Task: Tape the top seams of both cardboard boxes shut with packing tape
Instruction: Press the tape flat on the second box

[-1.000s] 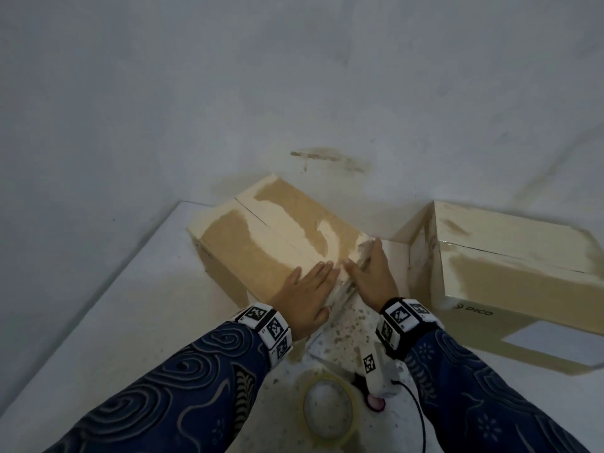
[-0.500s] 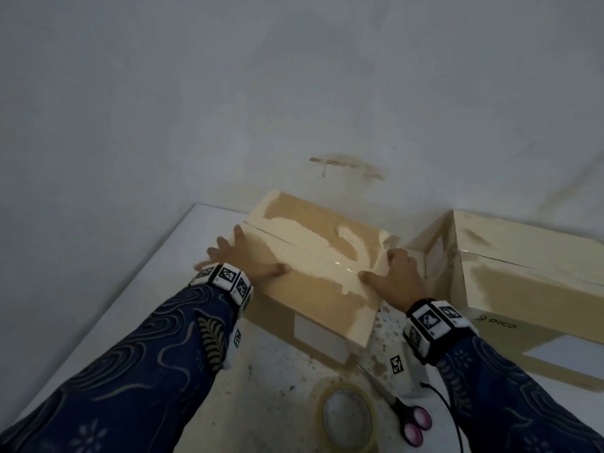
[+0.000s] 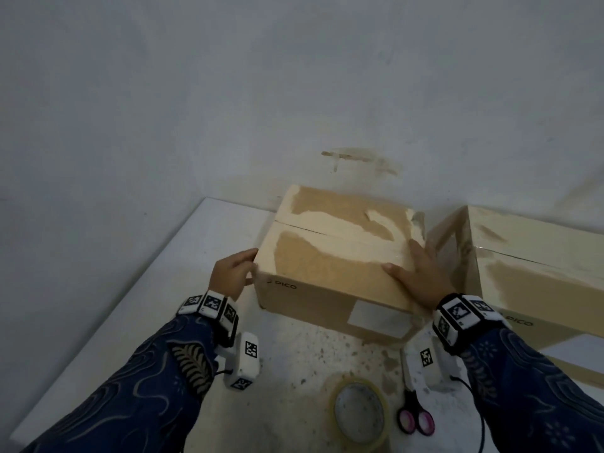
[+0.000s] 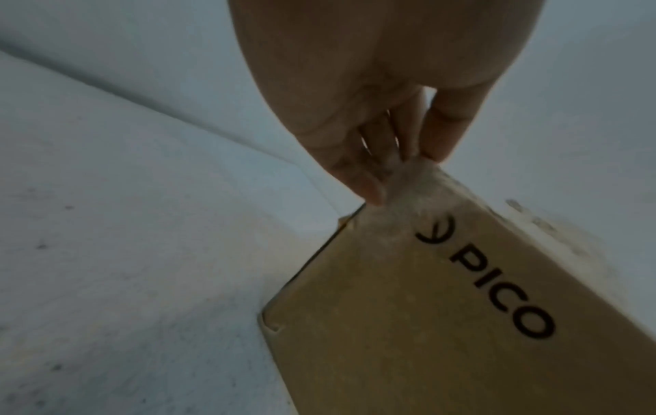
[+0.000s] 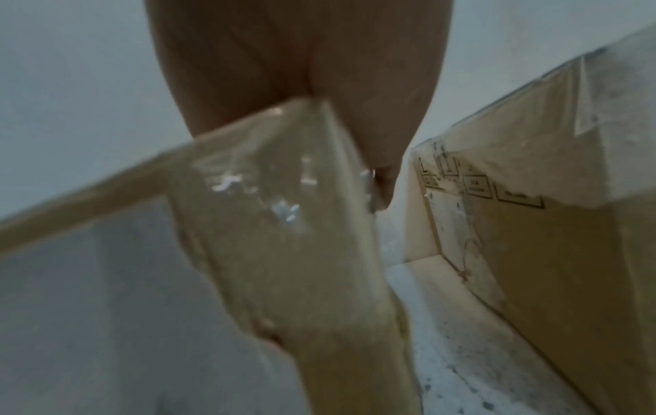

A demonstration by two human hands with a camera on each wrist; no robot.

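Observation:
The left cardboard box [image 3: 333, 256] lies lengthwise in front of me, its top seam running left to right and its PICO-printed side [image 4: 497, 294] facing me. My left hand [image 3: 233, 273] grips its near left corner, fingers [image 4: 358, 168] on the end face and thumb on the front. My right hand [image 3: 416, 276] lies flat on the top right corner, thumb along the top; its fingers [image 5: 383, 188] reach down the end, which is covered in glossy tape [image 5: 284, 196]. The right cardboard box [image 3: 539, 273] stands just to the right, untouched. The tape roll [image 3: 359, 410] lies flat near me.
Pink-handled scissors [image 3: 415, 416] lie right of the tape roll. The white table [image 3: 147, 305] is stained and speckled in the middle and ends at a wall behind the boxes. A narrow gap [image 5: 401, 252] separates the two boxes.
The left box has turned from a diagonal to lie square in front of me. My left hand went from its top to the left corner; my right stayed at the right end.

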